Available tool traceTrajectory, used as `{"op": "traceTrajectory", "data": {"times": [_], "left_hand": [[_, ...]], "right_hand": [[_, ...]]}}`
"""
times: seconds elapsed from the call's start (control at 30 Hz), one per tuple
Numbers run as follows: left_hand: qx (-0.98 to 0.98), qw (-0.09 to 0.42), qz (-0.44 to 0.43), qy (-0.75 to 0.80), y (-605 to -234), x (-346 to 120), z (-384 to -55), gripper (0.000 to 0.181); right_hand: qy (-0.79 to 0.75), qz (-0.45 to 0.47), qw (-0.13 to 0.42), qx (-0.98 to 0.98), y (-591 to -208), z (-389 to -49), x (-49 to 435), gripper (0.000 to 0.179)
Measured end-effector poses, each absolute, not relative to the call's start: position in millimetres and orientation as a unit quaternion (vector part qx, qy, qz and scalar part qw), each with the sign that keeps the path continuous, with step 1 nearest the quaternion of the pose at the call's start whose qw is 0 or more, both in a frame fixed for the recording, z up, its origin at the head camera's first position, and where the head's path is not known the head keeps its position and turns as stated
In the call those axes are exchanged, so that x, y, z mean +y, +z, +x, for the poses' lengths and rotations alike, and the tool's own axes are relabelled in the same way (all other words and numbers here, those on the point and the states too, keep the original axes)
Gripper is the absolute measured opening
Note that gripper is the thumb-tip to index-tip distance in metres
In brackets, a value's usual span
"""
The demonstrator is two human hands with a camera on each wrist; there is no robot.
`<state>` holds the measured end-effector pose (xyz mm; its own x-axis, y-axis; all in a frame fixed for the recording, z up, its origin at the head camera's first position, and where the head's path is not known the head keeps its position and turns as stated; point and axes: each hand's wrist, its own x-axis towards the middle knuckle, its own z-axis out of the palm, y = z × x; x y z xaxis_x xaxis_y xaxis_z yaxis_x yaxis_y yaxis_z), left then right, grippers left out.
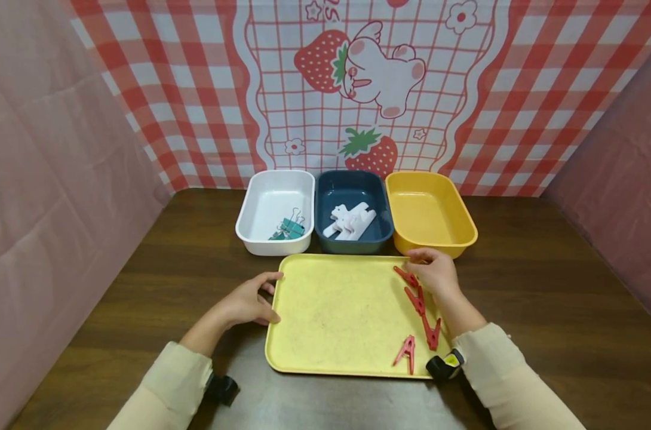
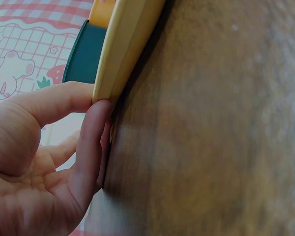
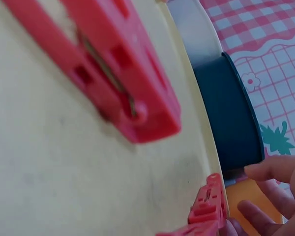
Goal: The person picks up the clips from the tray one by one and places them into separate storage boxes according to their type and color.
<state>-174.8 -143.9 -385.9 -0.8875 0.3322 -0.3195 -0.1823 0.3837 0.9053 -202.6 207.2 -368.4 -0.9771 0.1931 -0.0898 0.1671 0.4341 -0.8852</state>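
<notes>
A yellow tray (image 1: 336, 316) lies in front of three bins. My left hand (image 1: 248, 300) holds the tray's left edge; the left wrist view shows thumb and finger (image 2: 91, 142) meeting at its rim. Several red clothespins (image 1: 414, 300) lie along the tray's right side, and a paler clothespin (image 1: 406, 353) sits near the front edge. My right hand (image 1: 434, 276) is at the back right corner, beside the rearmost clothespin (image 1: 406, 276). Its fingers (image 3: 273, 169) are spread in the right wrist view, with the thumb partly hidden behind a clothespin.
Behind the tray stand a white bin (image 1: 274, 248) with green binder clips (image 1: 290, 228), a dark blue bin (image 1: 352, 246) with white clips (image 1: 352, 222), and a yellow bin (image 1: 430, 209). A checked cloth (image 1: 202, 89) hangs behind the wooden table (image 1: 546, 286).
</notes>
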Motion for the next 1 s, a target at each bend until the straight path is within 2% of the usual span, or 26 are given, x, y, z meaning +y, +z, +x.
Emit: {"op": "traceTrajectory", "data": {"times": [0.3,1.0], "left_hand": [[0.795,0.234,0.045,0.557,-385.8,-144.1,-174.4,0.084],[0.8,0.234,0.035,0.551,-387.6,-144.1,-176.6,0.084]], "right_hand": [[0.48,-0.072,-0.042,-0.873,-376.0,-209.3,208.5,0.034],[0.441,-0.068,-0.052,-0.893,-376.1,-212.6,211.0,0.038]]}}
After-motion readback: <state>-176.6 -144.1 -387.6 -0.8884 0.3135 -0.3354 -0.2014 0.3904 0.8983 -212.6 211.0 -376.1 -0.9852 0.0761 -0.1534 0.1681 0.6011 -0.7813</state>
